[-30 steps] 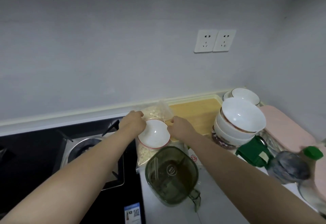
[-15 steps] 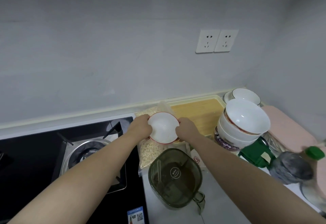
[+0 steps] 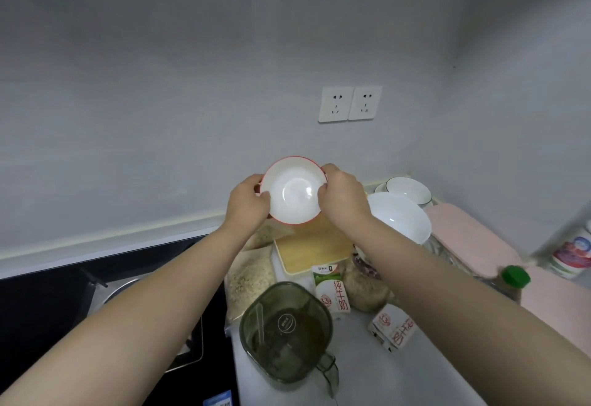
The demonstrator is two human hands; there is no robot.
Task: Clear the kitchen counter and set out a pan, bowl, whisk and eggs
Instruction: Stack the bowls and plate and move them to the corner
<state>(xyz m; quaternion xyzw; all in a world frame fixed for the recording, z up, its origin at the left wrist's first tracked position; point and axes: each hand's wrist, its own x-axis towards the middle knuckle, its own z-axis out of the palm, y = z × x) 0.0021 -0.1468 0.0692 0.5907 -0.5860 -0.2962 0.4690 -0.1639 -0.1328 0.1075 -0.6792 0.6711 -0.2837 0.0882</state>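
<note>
Above counter, left hand (image 3: pixel 248 200), right hand (image 3: pixel 342 194) grip bowl (image 3: pixel 292 193).

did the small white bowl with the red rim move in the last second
Yes, up. The red-rimmed white bowl, held by left hand and right hand, now shows above the counter's pale back edge; earlier it was below.

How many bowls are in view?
3: a red-rimmed bowl between left hand and right hand; a white bowl right of them; a dark-rimmed bowl in the back corner. Others may hide stacked beneath.
</note>
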